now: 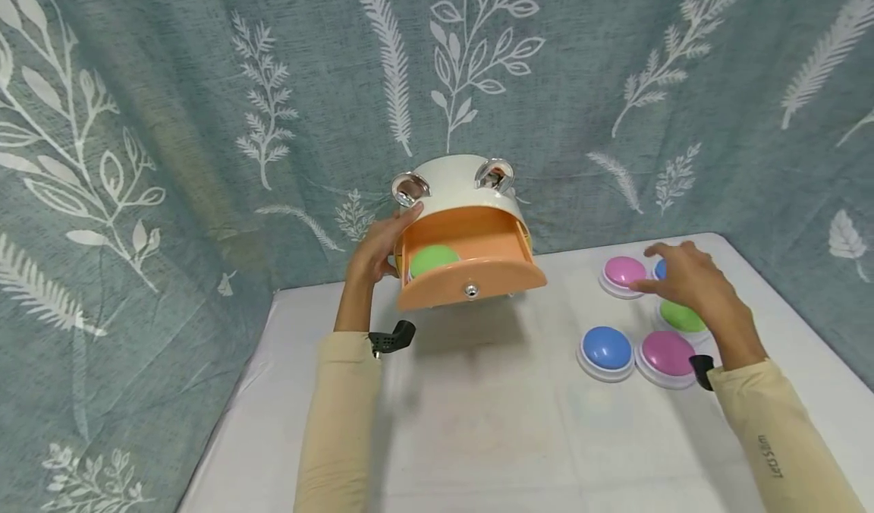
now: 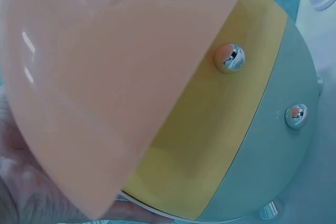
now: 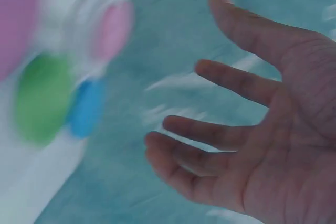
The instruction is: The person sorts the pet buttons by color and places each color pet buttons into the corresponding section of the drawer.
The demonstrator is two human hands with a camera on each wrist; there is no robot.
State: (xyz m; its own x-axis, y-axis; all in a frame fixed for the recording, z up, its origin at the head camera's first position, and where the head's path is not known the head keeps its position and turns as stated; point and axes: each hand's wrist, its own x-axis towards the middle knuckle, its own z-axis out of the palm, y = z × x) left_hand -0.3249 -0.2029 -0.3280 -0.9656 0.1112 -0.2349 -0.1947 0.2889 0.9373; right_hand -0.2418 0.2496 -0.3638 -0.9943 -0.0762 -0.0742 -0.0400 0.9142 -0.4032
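My left hand (image 1: 377, 249) grips the left side of a rounded small cabinet (image 1: 452, 180) with a white top and two chrome eye-like rings. Its orange top drawer (image 1: 471, 284) is pulled out and holds a green domed push button (image 1: 434, 258) at the left end. In the left wrist view, a yellow drawer front (image 2: 210, 124) and a green one (image 2: 268, 145) sit below, each with a chrome knob. My right hand (image 1: 696, 281) hovers with spread fingers over the right-hand push buttons, holding nothing; its palm (image 3: 294, 145) shows bare in the right wrist view.
On the white table (image 1: 492, 422) at right are a pink button (image 1: 624, 271), a green button (image 1: 683, 316), a blue button (image 1: 607, 347), a purple button (image 1: 668, 353) and another blue one (image 1: 659, 269), partly hidden by my hand. A leaf-patterned curtain (image 1: 328, 80) hangs behind and on both sides.
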